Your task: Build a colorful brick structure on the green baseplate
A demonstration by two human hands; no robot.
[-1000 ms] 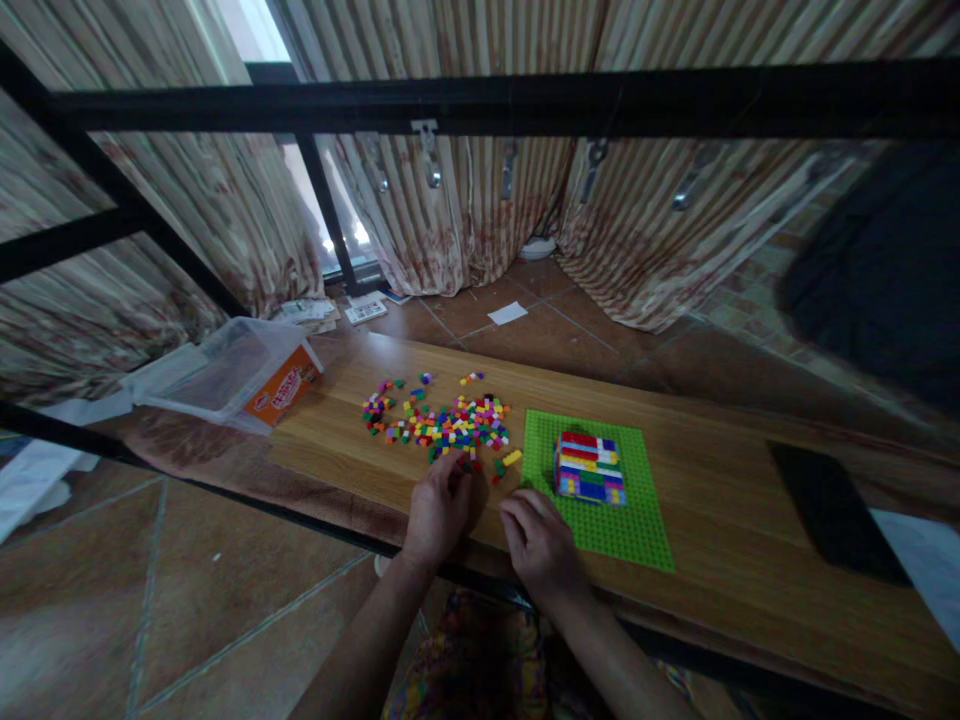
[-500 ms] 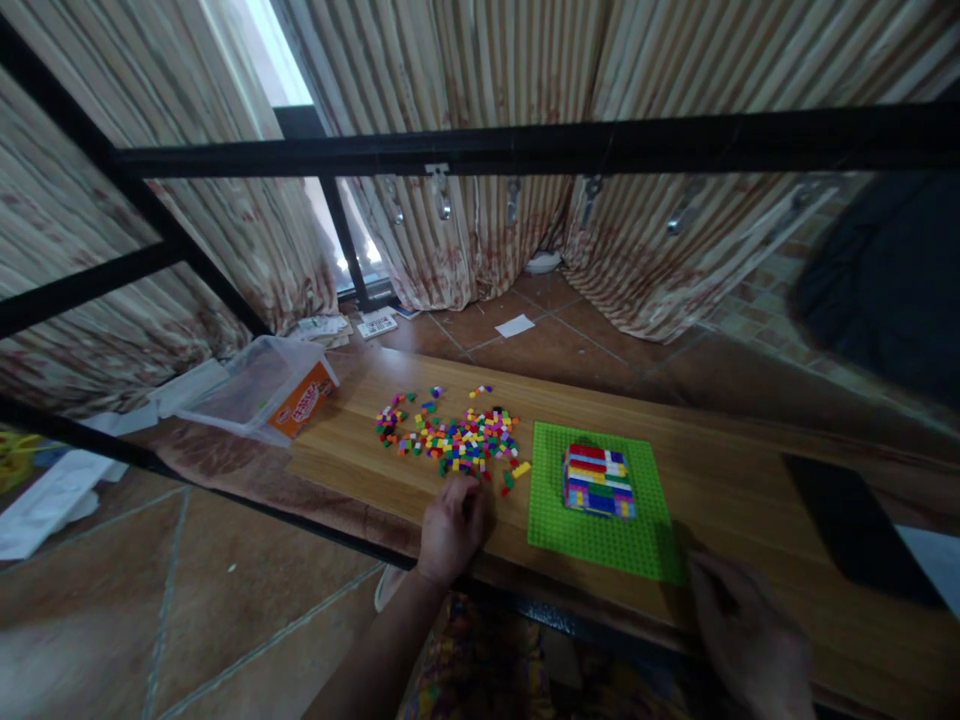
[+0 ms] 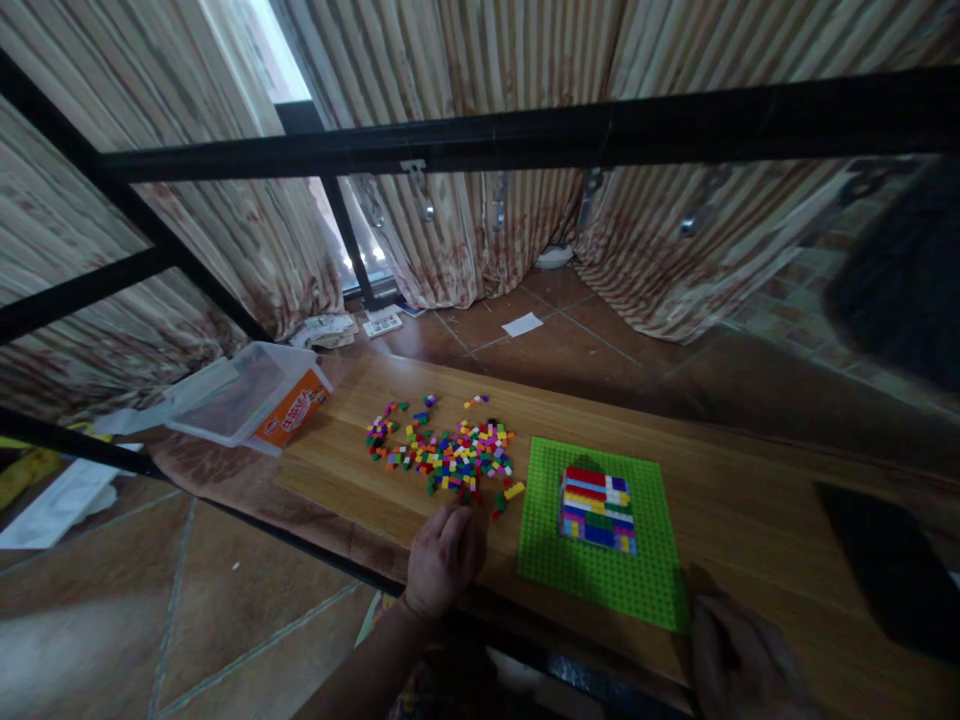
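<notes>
My left hand [image 3: 448, 560] rests at the near edge of the wooden table, fingers curled, just in front of a heap of small coloured building bricks [image 3: 457, 450]. Whatever it may hold is hidden. Beside the near right corner of a green baseplate [image 3: 547, 545] lies my right hand [image 3: 742, 655], also with curled fingers, dim and partly cut off by the frame's bottom. Its inside does not show. On the baseplate sits a block built of layered multicoloured bricks [image 3: 598, 508], with neither hand touching it. A yellow brick [image 3: 514, 490] lies between heap and baseplate.
A clear plastic box [image 3: 232, 395] with an orange label stands at the table's left end. A dark flat panel [image 3: 885, 560] lies on the right. Black metal bars [image 3: 487, 140] cross in front of striped curtains. Papers [image 3: 523, 324] lie on the tiled floor.
The view has tilted and shifted slightly, so the table and bricks sit a little lower. Both hands keep their curled shape and their places beside the heap and the baseplate.
</notes>
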